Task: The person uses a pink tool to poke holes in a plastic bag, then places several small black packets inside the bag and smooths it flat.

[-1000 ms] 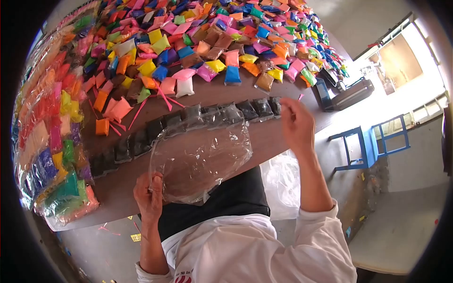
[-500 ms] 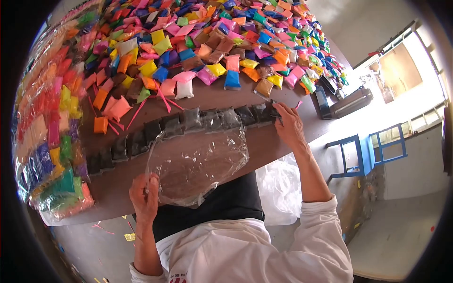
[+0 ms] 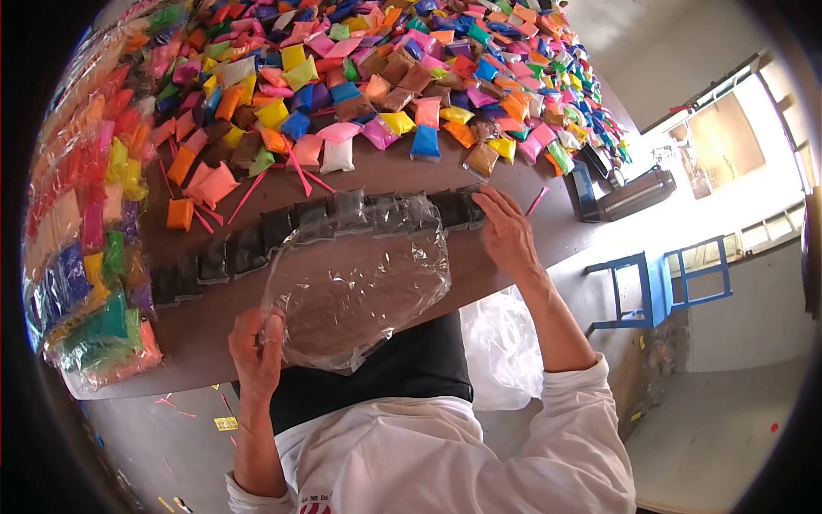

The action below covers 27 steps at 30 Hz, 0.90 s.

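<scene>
My left hand [image 3: 259, 343] is closed on the left edge of a clear plastic bag [image 3: 364, 287], thumb on top. The bag is spread out over the table's near edge, and its far side overlaps part of a row of small black packets [image 3: 248, 250]. This row runs slantwise across the table, rising from left to right. At its right end my right hand [image 3: 507, 231] has its fingertips on the last black packet [image 3: 468, 206]. The underside of that grip is hidden.
A big heap of coloured packets [image 3: 394, 81] covers the table's far side. Clear bags of sorted packets [image 3: 98, 283] lie at left. Pink strips [image 3: 248, 199] lie before the heap. A metal flask [image 3: 638, 195] is at right, beyond it a blue stool [image 3: 655, 289].
My right hand has moved left, bringing the last black packet against the end of the row. My left hand keeps hold of the bag, almost unmoved. The camera view has shifted slightly.
</scene>
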Tool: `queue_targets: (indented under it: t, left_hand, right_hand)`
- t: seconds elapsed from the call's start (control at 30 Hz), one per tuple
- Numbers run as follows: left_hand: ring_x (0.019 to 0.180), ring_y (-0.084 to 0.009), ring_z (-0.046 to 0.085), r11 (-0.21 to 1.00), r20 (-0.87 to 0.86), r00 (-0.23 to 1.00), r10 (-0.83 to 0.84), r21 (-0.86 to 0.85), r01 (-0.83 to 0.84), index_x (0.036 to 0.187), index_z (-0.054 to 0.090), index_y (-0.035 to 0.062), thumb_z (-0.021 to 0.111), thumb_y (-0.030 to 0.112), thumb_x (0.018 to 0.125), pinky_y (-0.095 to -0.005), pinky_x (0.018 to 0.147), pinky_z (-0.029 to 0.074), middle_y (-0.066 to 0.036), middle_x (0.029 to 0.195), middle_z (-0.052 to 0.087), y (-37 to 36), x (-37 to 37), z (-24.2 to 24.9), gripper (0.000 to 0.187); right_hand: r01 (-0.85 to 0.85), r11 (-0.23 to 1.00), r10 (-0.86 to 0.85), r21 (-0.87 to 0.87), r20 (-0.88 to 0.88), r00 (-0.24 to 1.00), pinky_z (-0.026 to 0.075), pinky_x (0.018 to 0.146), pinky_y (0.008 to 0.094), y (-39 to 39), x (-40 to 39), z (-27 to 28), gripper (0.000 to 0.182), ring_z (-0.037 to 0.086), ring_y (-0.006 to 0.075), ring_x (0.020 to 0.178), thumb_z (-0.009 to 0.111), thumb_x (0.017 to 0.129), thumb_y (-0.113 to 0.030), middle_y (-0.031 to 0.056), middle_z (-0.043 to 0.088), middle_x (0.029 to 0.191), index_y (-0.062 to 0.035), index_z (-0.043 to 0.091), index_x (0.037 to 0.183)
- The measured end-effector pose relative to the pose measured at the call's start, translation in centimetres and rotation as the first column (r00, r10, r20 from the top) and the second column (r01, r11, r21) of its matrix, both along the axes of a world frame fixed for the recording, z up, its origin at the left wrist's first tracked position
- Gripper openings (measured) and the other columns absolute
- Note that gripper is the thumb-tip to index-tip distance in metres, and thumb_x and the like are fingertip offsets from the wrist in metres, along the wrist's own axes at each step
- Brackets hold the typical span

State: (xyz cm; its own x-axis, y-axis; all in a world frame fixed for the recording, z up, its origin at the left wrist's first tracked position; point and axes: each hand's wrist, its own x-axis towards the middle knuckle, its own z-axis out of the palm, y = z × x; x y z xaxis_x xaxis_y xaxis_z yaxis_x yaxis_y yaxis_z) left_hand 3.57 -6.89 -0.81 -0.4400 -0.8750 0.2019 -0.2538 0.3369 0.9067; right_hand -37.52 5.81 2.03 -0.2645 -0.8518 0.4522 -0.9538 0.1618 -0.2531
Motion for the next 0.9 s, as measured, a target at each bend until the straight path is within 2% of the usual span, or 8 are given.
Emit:
queue_targets:
  t: [0.13, 0.33, 0.43, 0.53, 0.63, 0.73, 0.83, 0.9]
  left_hand:
    - [0.069, -0.0184, 0.053, 0.999, -0.023, 1.0, 0.011, -0.03, -0.012, 0.087, 0.064, 0.0016, 0.061, 0.021, 0.094, -0.0317, 0.061, 0.04, -0.007, 0.073, 0.058, 0.0, -0.2, 0.0, 0.021]
    - [0.069, -0.0196, 0.053, 1.0, 0.032, 0.999, 0.005, 0.019, -0.005, 0.086, 0.064, 0.002, 0.061, 0.021, 0.094, -0.0325, 0.063, 0.04, -0.007, 0.073, 0.059, 0.0, -0.1, 0.4, 0.02]
    - [0.07, -0.02, 0.053, 1.0, 0.047, 0.999, -0.003, -0.004, 0.003, 0.086, 0.064, 0.0024, 0.061, 0.021, 0.094, -0.0327, 0.063, 0.04, -0.006, 0.073, 0.059, 0.0, -0.2, 0.6, 0.02]
    - [0.07, -0.0202, 0.053, 1.0, 0.04, 0.999, 0.017, -0.005, -0.016, 0.086, 0.064, 0.0027, 0.06, 0.022, 0.095, -0.0328, 0.064, 0.04, -0.006, 0.073, 0.058, 0.1, -0.4, 0.7, 0.022]
    - [0.07, -0.0208, 0.053, 1.0, 0.038, 0.999, 0.015, 0.007, -0.015, 0.086, 0.064, 0.0031, 0.06, 0.024, 0.095, -0.0333, 0.065, 0.041, -0.007, 0.073, 0.059, 0.2, -0.3, 0.8, 0.024]
    - [0.07, -0.022, 0.053, 1.0, 0.035, 0.999, -0.002, -0.026, 0.002, 0.086, 0.064, 0.0032, 0.06, 0.024, 0.095, -0.0342, 0.067, 0.041, -0.007, 0.074, 0.06, 0.0, -0.2, 0.4, 0.023]
    - [0.071, -0.023, 0.055, 1.0, 0.049, 0.999, -0.003, -0.016, 0.003, 0.087, 0.065, 0.003, 0.06, 0.023, 0.095, -0.0351, 0.069, 0.041, -0.008, 0.076, 0.062, -0.1, -0.2, 0.6, 0.022]
    - [0.072, -0.0233, 0.056, 0.999, 0.031, 1.0, 0.007, -0.04, -0.006, 0.088, 0.066, 0.0024, 0.06, 0.021, 0.095, -0.0351, 0.07, 0.042, -0.008, 0.077, 0.062, -0.1, -0.1, 0.5, 0.021]
  right_hand:
    - [-0.043, 0.986, 0.029, 0.163, 0.084, 0.996, 0.045, 0.104, 0.0408, 0.3, 0.5, 1.1, 0.059, 0.051, 0.0335, 0.127, 0.064, 0.073, -0.003, 0.0133, 0.046, 0.146, -0.0051, 0.054, 0.131]
    - [-0.022, 0.975, -0.001, 0.222, 0.104, 0.995, 0.044, 0.104, 0.0428, -0.9, -0.4, 1.5, 0.061, 0.052, 0.0345, 0.125, 0.065, 0.073, -0.006, 0.0128, 0.047, 0.145, -0.0079, 0.054, 0.133]
    - [-0.027, 0.984, 0.017, 0.178, 0.054, 0.998, 0.047, 0.099, 0.0409, -1.9, -1.2, 1.2, 0.057, 0.057, 0.0361, 0.116, 0.064, 0.072, -0.006, 0.0137, 0.055, 0.136, -0.0063, 0.057, 0.128]
    - [-0.021, 0.981, -0.052, 0.195, 0.36, 0.932, 0.049, 0.093, 0.0392, -2.4, -1.4, 3.1, 0.049, 0.063, 0.0319, 0.106, 0.063, 0.074, -0.008, 0.02, 0.064, 0.115, -0.003, 0.06, 0.123]
    - [0.157, 0.929, -0.279, 0.335, 0.358, 0.891, 0.051, 0.085, 0.0384, -2.3, -1.9, 5.2, 0.042, 0.066, 0.0362, 0.097, 0.061, 0.076, -0.018, 0.021, 0.069, 0.099, 0.0018, 0.063, 0.112]
    - [0.149, 0.841, -0.407, 0.519, 0.428, 0.807, 0.05, 0.083, 0.0411, -2.1, -4.2, 4.6, 0.039, 0.066, 0.0353, 0.096, 0.061, 0.079, -0.027, 0.0231, 0.068, 0.095, 0.0025, 0.063, 0.105]
    - [0.144, 0.886, -0.305, 0.442, 0.32, 0.897, 0.049, 0.082, 0.0434, -2.2, -4.3, 3.5, 0.037, 0.065, 0.0367, 0.094, 0.062, 0.08, -0.03, 0.0227, 0.067, 0.092, 0.0021, 0.063, 0.097]
    - [0.204, 0.869, -0.353, 0.451, 0.276, 0.894, 0.049, 0.083, 0.0454, -2.6, -3.4, 3.7, 0.039, 0.065, 0.0383, 0.094, 0.063, 0.081, -0.032, 0.0232, 0.067, 0.093, 0.0017, 0.062, 0.101]
